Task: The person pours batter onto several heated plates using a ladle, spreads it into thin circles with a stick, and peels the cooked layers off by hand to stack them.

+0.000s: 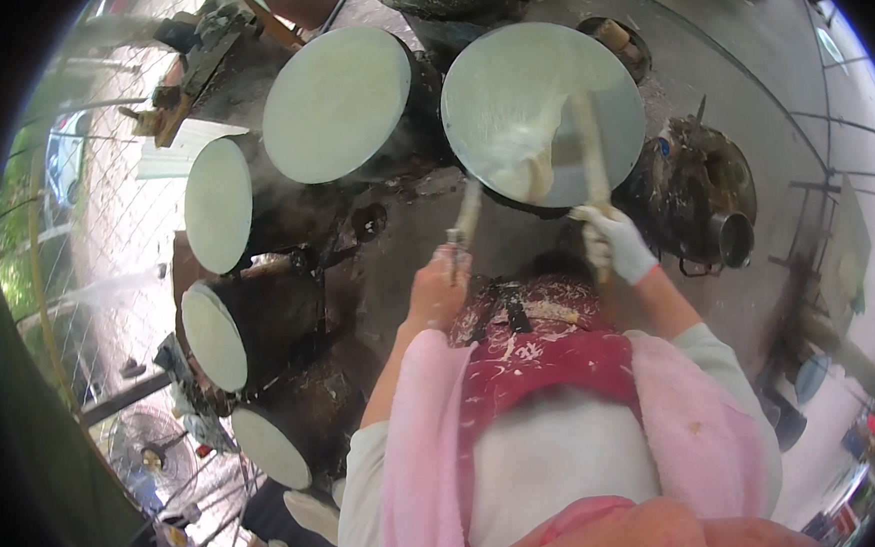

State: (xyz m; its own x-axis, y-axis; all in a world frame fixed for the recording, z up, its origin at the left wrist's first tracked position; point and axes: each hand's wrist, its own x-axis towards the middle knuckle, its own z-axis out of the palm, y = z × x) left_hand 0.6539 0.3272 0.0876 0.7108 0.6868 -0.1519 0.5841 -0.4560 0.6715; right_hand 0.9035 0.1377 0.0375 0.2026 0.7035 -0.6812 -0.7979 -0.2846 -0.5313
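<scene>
A large round griddle (602,173) sits in front of me, partly coated with pale batter (505,69) that gathers in a thick ridge near its front edge. My right hand (616,246), in a white glove, is closed around a pale wooden stick (590,149). The stick reaches over the griddle's right part and is blurred. My left hand (441,289), bare, is closed on the handle of a light-coloured stick-like tool (470,211). Its upper end is by the griddle's front left edge; whether it touches is unclear.
Several more round pale-topped griddles (337,104) curve away down the left side. A sooty pot-like vessel (698,197) with a metal cup (732,237) stands at right. Beyond it lies a small round container (616,47). A fan (153,453) stands at lower left.
</scene>
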